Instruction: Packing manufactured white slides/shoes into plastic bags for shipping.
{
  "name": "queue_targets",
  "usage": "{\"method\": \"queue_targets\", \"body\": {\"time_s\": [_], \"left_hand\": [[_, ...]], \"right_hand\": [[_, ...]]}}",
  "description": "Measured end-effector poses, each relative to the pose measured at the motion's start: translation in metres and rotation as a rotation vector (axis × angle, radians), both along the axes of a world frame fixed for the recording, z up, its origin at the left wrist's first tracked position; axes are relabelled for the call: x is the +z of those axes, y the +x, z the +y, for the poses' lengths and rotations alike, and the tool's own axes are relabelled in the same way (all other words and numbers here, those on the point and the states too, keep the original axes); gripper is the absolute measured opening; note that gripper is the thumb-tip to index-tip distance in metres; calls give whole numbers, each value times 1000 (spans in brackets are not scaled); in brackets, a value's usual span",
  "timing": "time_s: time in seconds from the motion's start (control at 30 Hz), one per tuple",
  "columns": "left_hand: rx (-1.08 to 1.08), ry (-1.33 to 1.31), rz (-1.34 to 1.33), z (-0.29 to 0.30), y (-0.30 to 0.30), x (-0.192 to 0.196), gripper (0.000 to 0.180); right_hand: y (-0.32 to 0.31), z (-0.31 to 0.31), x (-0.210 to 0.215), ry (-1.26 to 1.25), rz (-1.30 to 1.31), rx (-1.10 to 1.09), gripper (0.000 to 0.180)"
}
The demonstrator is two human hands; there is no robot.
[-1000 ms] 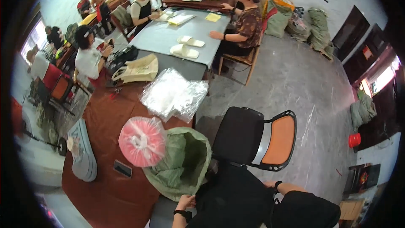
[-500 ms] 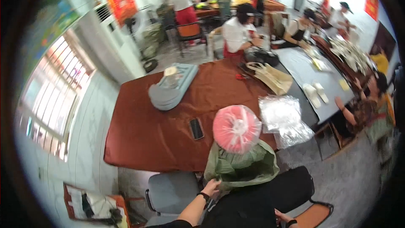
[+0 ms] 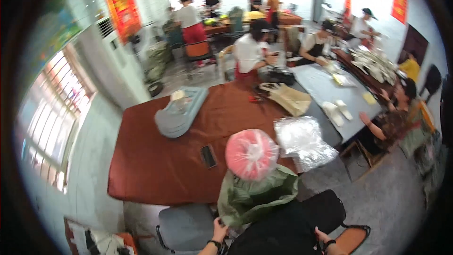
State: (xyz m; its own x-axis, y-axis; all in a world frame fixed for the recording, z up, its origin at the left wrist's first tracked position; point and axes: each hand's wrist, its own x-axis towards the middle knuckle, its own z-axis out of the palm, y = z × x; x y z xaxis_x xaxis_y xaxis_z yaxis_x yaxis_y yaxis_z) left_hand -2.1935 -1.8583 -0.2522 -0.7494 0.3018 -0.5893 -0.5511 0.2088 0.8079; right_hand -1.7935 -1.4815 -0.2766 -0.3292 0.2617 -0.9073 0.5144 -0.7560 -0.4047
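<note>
At the lower centre of the frame, my left hand [image 3: 220, 230] pinches the rim of the green woven sack [image 3: 236, 200]; I cannot tell how my right hand [image 3: 322, 236], near the black chair seat [image 3: 325, 210], is closed. Beyond, mid-frame, sits a plastic-wrapped pink bundle [image 3: 252, 155], right of the smartphone [image 3: 208, 156].

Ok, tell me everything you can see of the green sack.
The green sack is dull green, thin and limp, and looks like woven plastic. Its wide mouth gapes unevenly toward the wearer, showing a shadowed inside; the walls are creased and slumped. It stands at the near edge of the brown table; its bottom is hidden. The left hand's grip is on its near left rim. A pink bundle sits at its far side, seemingly touching it. Dark clothing covers part of the near rim.
</note>
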Motion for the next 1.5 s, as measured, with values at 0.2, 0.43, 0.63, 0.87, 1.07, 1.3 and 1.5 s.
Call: {"method": "queue_targets", "body": {"time_s": [0.2, 0.43, 0.63, 0.87, 1.07, 1.3, 1.5], "left_hand": [[-154, -305, -93, 21, 24, -53, 45], [-223, -314, -227, 120, 5, -19, 46], [-111, -340, -390, 210, 16, 7, 48], [104, -391, -644, 270, 86, 44, 52], [309, -400, -760, 320, 113, 75, 55], [422, -43, -906, 375, 120, 110, 44], [-332, -369, -88, 434, 122, 82, 48]], "right_hand": [[16, -12, 14, 21, -205, 20, 77], [19, 93, -43, -1, -193, 81, 75], [-84, 241, -72, -54, -198, 309, 74], [-160, 397, -69, 167, -262, 1404, 49], [-139, 506, -95, -388, -56, 241, 31], [-197, 477, -53, -459, -145, 619, 27], [-187, 454, -104, 45, 622, 1401, 57]]}}
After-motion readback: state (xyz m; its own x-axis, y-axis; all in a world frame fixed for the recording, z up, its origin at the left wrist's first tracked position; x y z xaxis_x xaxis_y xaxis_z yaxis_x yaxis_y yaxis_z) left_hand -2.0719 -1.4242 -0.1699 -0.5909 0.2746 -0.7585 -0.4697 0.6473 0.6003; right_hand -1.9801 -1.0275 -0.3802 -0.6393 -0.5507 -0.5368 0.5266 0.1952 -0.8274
